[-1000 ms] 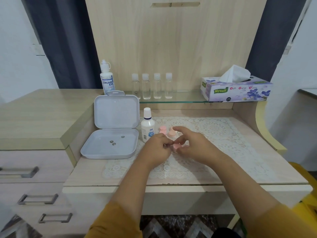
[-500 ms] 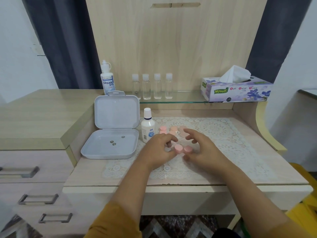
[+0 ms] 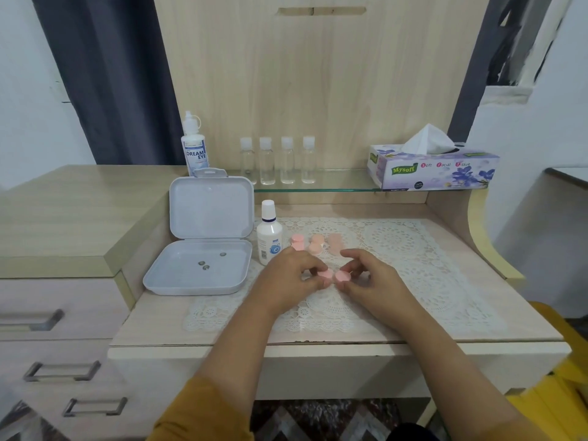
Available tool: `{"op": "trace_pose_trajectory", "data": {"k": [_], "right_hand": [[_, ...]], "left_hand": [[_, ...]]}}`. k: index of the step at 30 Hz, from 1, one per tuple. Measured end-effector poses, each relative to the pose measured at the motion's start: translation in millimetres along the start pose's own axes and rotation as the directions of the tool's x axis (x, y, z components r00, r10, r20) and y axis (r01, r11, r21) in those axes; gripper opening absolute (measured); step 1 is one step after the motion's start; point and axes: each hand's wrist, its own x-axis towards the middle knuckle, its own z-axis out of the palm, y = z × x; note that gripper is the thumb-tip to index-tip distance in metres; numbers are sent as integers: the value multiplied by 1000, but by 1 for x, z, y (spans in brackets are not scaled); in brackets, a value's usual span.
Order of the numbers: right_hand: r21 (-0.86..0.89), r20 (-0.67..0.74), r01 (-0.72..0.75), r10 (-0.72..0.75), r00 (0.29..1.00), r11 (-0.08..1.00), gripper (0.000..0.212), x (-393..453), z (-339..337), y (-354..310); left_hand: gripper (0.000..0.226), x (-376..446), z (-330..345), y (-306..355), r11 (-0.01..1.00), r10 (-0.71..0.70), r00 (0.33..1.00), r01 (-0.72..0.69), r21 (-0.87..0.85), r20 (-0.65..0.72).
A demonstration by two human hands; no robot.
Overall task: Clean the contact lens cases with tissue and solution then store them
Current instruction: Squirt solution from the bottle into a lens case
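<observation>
Centrally on lace-matted counter (image 3: 496,316), left hand (image 3: 288,276) and right hand (image 3: 370,281) each pinch one cap of pink lens case (image 3: 333,275); open white box (image 3: 203,246) left, tissue box (image 3: 436,170) far right on glass shelf (image 3: 337,185).

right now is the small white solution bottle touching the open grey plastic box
Apart. The head view shows a strip of lace mat and wood between the small white solution bottle and the open grey plastic box's right edge.

Matt plastic box (image 3: 203,268), lace cloth mat (image 3: 413,265)
</observation>
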Motion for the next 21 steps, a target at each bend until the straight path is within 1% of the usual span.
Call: {"op": "trace_pose_trajectory", "data": {"k": [9, 12, 14, 17, 18, 21], "right_hand": [[42, -5, -18, 18, 1000, 999, 47, 1, 0, 3], [55, -3, -23, 23, 1000, 998, 48, 1, 0, 3], [58, -4, -23, 23, 1000, 998, 47, 1, 0, 3], [66, -5, -27, 27, 1000, 997, 47, 1, 0, 2], [69, -5, -27, 28, 1000, 997, 47, 1, 0, 2], [69, -3, -31, 31, 1000, 997, 47, 1, 0, 2]], "left_hand": [[12, -4, -1, -1, 999, -33, 999, 33, -32, 4], [21, -3, -1, 2, 1000, -3, 1000, 3, -11, 24], [28, -3, -1, 4, 1000, -11, 999, 11, 10, 34], [21, -3, -1, 2, 999, 2, 999, -4, 46, 36], [22, -4, -1, 1, 999, 6, 999, -8, 45, 41], [40, -4, -1, 4, 999, -37, 997, 35, 39, 63]]}}
